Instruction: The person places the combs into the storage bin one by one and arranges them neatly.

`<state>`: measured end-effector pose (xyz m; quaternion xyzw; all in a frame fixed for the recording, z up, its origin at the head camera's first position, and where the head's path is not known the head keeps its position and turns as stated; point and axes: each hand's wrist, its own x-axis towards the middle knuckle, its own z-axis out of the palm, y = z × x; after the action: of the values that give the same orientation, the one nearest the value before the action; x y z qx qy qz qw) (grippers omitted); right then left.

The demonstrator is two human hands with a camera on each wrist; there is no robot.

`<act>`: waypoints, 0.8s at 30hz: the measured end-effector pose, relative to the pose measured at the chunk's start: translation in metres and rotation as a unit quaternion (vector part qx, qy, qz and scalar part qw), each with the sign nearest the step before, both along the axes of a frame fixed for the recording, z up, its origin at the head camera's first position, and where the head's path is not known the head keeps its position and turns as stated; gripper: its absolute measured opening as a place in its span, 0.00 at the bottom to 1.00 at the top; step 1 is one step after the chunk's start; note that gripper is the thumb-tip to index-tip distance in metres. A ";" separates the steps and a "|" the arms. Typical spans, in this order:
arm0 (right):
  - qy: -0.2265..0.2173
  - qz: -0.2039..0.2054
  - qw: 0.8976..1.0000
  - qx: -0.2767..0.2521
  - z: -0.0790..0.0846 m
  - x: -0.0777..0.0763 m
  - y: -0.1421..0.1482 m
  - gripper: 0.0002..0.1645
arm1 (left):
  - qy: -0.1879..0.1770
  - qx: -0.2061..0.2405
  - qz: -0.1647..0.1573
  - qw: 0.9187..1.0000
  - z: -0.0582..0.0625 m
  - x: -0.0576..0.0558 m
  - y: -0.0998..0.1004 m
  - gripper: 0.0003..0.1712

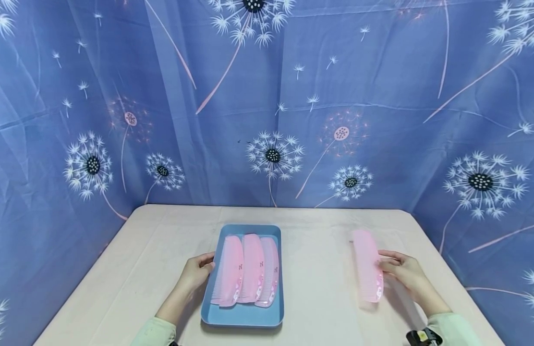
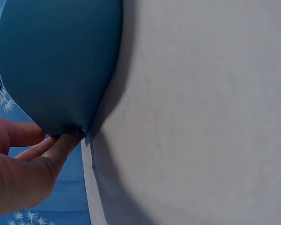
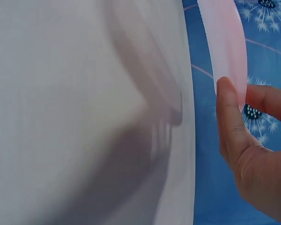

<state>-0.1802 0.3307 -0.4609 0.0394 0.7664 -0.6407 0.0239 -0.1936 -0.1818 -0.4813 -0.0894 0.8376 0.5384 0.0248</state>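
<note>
A blue tray [image 1: 243, 316] stands left of the table's middle, with three pink combs [image 1: 252, 269] lying side by side in it, teeth toward the left. My left hand [image 1: 195, 273] grips the tray's left side; in the left wrist view its thumb and fingers pinch the blue wall [image 2: 61, 70]. Off to the right, my right hand [image 1: 401, 271] pinches another pink comb [image 1: 365, 264] by its spine edge, between thumb and fingers. That comb [image 3: 227, 42] is up off the table in the right wrist view, its shadow falling apart from it.
A pale cloth covers the table [image 1: 319, 269]. Blue curtains [image 1: 275, 105] with a dandelion print hang behind it and along both sides. A dark band [image 1: 424, 336] sits at the right wrist, by a light green sleeve [image 1: 453, 329].
</note>
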 end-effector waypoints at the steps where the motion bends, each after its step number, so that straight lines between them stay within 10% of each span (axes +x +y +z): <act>1: 0.000 -0.001 1.000 -0.001 0.000 0.000 -0.003 0.30 | 0.000 0.000 0.001 1.000 0.000 0.000 0.000 0.21; 24: -0.014 0.023 0.998 -0.055 -0.003 -0.002 -0.050 0.29 | 0.002 0.006 -0.001 1.000 -0.001 0.001 0.000 0.21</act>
<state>-0.1820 0.2803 -0.4637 0.0293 0.7305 -0.6803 0.0518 -0.1929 -0.1821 -0.4822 -0.0877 0.8342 0.5439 0.0239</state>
